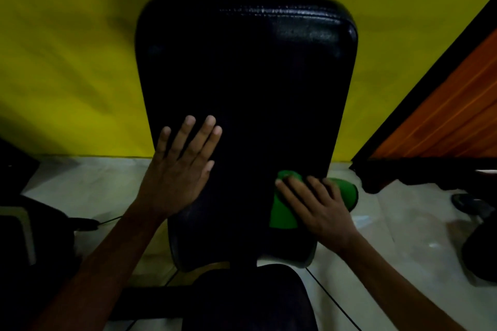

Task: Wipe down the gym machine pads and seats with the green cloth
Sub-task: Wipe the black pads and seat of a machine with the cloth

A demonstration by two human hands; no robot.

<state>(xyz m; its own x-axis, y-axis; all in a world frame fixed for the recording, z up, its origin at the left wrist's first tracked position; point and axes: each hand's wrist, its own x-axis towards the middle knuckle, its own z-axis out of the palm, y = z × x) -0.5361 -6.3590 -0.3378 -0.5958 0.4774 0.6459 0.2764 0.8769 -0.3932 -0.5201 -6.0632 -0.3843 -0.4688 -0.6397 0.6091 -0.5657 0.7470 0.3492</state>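
Two hands on the back pad, so I read this as mid-wipe on the backrest. My right hand is flat, fingers spread, pressing the green cloth against the pad's lower right edge; part of the cloth sticks out past that edge. My left hand is open, palm flat on the pad's lower left edge, bracing, holding nothing. Both forearms come up from below the pad, either side of the seat under it. Upper pad looks glossy; can't tell wiped or not. Next move, my call: sweep the cloth across and up the pad with steady pressure, then do the seat below.
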